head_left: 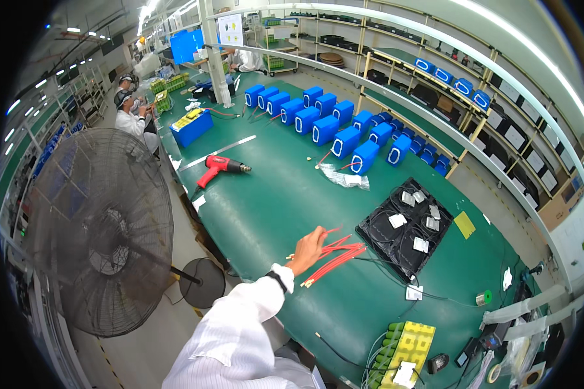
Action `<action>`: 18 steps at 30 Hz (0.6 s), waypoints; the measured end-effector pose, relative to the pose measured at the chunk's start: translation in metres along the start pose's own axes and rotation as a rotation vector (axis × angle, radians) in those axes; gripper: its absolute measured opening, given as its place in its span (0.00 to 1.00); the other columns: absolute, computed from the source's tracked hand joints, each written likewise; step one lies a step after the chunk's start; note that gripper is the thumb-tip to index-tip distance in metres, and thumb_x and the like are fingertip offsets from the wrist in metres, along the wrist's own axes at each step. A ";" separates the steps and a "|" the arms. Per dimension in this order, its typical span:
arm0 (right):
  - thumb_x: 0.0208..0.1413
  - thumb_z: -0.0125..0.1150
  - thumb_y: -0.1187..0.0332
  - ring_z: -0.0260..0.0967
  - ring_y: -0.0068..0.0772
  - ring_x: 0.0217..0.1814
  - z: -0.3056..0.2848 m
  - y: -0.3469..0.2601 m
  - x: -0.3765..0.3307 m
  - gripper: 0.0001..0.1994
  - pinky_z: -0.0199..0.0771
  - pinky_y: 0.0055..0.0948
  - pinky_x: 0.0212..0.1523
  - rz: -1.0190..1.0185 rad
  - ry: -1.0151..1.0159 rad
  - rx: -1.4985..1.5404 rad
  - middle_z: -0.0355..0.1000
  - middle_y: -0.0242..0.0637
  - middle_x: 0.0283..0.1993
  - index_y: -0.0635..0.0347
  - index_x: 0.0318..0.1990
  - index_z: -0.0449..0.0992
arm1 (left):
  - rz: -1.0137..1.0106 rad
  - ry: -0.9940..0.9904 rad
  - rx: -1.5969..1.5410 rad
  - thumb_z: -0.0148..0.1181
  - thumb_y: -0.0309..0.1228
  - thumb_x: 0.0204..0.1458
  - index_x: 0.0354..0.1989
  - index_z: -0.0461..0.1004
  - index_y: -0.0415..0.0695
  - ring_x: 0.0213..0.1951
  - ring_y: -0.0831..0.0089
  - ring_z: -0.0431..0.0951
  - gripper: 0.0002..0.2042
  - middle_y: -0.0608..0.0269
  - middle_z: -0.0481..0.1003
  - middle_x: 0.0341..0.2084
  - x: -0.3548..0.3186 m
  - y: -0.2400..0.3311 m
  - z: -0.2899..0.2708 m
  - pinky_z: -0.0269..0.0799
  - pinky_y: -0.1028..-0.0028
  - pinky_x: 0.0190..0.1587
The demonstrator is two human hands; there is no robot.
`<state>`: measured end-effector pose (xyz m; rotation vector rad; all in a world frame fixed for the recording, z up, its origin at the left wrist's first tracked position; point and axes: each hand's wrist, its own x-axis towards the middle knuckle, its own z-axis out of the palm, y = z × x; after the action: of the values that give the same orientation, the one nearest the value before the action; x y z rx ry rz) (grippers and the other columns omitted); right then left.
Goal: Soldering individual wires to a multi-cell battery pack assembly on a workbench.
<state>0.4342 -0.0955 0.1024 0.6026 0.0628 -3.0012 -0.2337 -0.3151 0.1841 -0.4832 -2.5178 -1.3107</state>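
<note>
My left hand [308,249] reaches over the green table in a white sleeve with a dark band at the wrist. Its fingers are pinched on a red wire, whose end sticks out past the fingertips. Beside and under the hand lies a loose bundle of red wires [334,264] with pale bare ends. Right of the bundle sits a black tray [405,227] holding black cables and several white-tagged parts. My right hand is out of view.
A red heat gun [220,168] lies to the left, near a metal ruler [217,152]. Blue battery packs [324,129] stand in rows at the back. A yellow-green cell pack [412,347] sits near the front right. A large fan [104,233] stands left of the table [272,207].
</note>
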 end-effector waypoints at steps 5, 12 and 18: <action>0.58 0.54 0.67 0.61 0.21 0.29 0.138 -0.004 0.024 0.10 0.61 0.20 0.30 -0.465 0.723 -0.630 0.67 0.32 0.31 0.61 0.44 0.71 | 0.072 -0.229 -0.286 0.49 0.31 0.59 0.41 0.67 0.42 0.22 0.58 0.73 0.07 0.54 0.69 0.18 -0.106 0.123 -0.038 0.65 0.65 0.26; 0.59 0.56 0.62 0.55 0.18 0.28 0.230 -0.026 0.010 0.27 0.59 0.19 0.29 -0.386 -0.011 -0.658 0.59 0.27 0.28 0.66 0.61 0.59 | 0.333 -0.913 -0.493 0.53 0.31 0.57 0.43 0.72 0.42 0.26 0.62 0.76 0.09 0.56 0.76 0.30 -0.277 0.270 -0.049 0.71 0.69 0.28; 0.64 0.47 0.64 0.56 0.22 0.26 0.194 -0.046 -0.029 0.10 0.59 0.22 0.29 -0.526 0.320 -0.656 0.60 0.31 0.26 0.60 0.34 0.66 | 0.429 -1.015 -0.380 0.51 0.34 0.58 0.42 0.73 0.42 0.31 0.59 0.76 0.10 0.58 0.76 0.32 -0.327 0.293 -0.044 0.73 0.66 0.32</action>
<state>0.3823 -0.0587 0.2937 1.0842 1.3455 -2.9866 0.1863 -0.2500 0.3018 -2.0789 -2.5197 -1.5982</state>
